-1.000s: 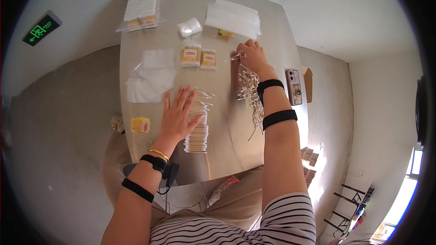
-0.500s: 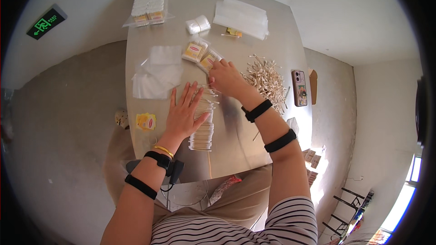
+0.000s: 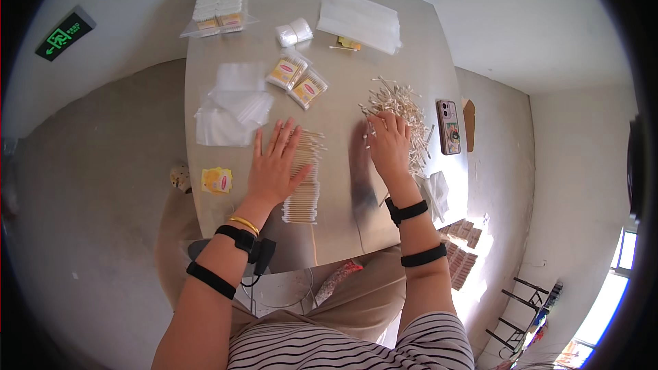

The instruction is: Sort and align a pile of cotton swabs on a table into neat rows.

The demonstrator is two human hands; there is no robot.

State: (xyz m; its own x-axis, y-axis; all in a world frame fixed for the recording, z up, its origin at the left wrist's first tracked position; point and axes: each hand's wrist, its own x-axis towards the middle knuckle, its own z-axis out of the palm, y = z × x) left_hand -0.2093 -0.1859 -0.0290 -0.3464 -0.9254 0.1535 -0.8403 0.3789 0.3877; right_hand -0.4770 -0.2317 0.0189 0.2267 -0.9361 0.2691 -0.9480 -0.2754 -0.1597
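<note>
My left hand (image 3: 273, 170) lies flat with its fingers spread, its right side resting over a neat row of cotton swabs (image 3: 301, 199). The swabs lie side by side, evenly stacked near me and a little askew at the far end. At the left edge of a loose heap of cotton swabs (image 3: 401, 106), my right hand (image 3: 391, 147) has its fingers bent and closed on swabs, whose white tips show beside the fingertips. Beyond the row, two filled packs of swabs (image 3: 308, 89) with yellow labels lean together.
Clear plastic bags (image 3: 229, 113) lie at the left, above yellow cards (image 3: 216, 180). Farther back are a bundle of packed swabs (image 3: 219, 0), a roll of clear plastic (image 3: 294, 32) and white sheets (image 3: 360, 20). A phone (image 3: 449, 127) lies near the right edge.
My right hand has moved right and nearer, from the far end of the row beside the packs to the loose heap. My left hand stays spread on the row.
</note>
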